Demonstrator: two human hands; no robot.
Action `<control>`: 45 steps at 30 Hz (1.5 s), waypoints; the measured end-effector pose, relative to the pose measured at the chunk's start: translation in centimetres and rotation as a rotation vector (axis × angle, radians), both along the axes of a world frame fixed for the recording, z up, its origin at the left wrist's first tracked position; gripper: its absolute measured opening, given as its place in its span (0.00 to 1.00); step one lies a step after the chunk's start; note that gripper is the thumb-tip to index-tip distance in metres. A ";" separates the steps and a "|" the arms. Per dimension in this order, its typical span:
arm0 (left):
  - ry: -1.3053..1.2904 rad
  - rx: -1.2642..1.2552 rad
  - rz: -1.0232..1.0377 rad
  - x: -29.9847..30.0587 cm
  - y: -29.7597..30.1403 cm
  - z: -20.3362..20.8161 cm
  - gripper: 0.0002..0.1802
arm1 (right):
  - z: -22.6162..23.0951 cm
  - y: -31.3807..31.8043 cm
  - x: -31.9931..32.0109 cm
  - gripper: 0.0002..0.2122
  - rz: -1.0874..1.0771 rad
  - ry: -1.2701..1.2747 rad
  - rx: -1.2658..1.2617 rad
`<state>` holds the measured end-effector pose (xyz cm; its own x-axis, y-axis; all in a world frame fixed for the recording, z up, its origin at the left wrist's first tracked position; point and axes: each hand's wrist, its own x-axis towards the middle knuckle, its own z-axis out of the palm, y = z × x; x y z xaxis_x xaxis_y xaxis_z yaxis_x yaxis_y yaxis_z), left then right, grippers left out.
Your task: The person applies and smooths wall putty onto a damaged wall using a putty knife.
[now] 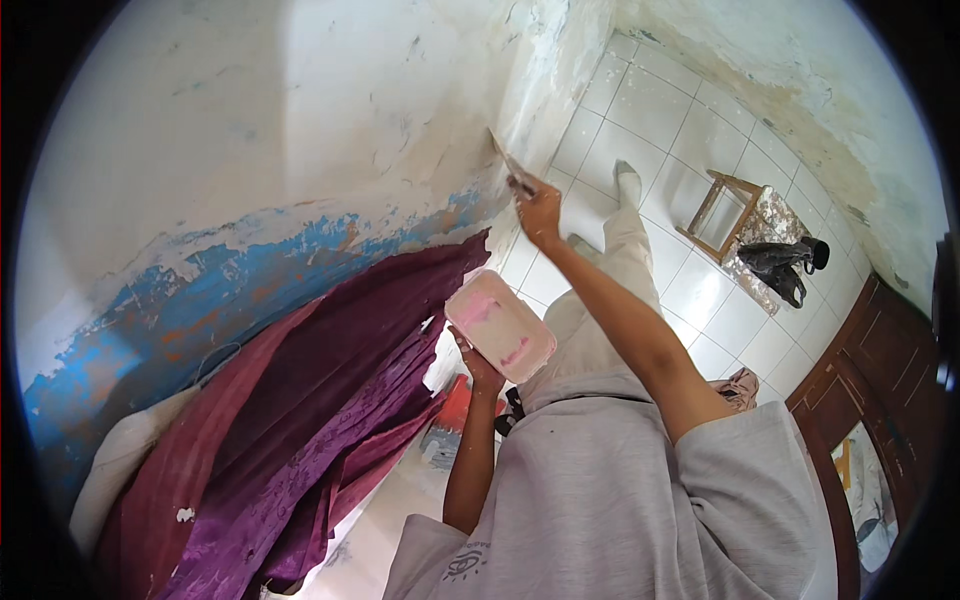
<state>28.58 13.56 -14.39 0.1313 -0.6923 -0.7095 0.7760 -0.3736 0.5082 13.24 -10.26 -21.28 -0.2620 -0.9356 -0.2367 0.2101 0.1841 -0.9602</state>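
Observation:
My right hand (pixel 540 212) reaches out toward the wall corner, its fingers wrapped round a putty knife (pixel 507 158) whose thin blade is at the wall or very close to it. Lower and to the left, my left hand (pixel 482 368) grips a shallow rectangular plastic tub (pixel 499 331) from below and the side. Pale pinkish inside, the tub carries a few bright pink smears. The wall (pixel 390 120) beside the knife has a patchy whitish coat above a band of flaking blue paint (pixel 250 265).
Purple and maroon cloth (pixel 330 390) hangs along the wall's foot at left. On the white tiled floor (pixel 640 110), a paint-spattered wooden stool (pixel 765 215) bears a black bag (pixel 775 268). A dark wooden door (pixel 890 345) stands at right. Something red (pixel 455 403) lies behind my left forearm.

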 end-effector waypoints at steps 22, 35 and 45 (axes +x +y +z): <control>-0.003 0.001 0.032 2.3 4.2 0.1 0.46 | -4.4 -5.1 -3.5 0.08 0.049 0.031 0.355; 0.035 -0.035 0.087 2.3 3.6 0.1 0.41 | 4.3 -8.8 -2.3 0.09 0.020 -0.230 0.264; 0.132 -0.030 0.128 1.5 2.5 0.3 0.41 | 6.4 -6.6 -7.7 0.10 0.094 -0.209 0.108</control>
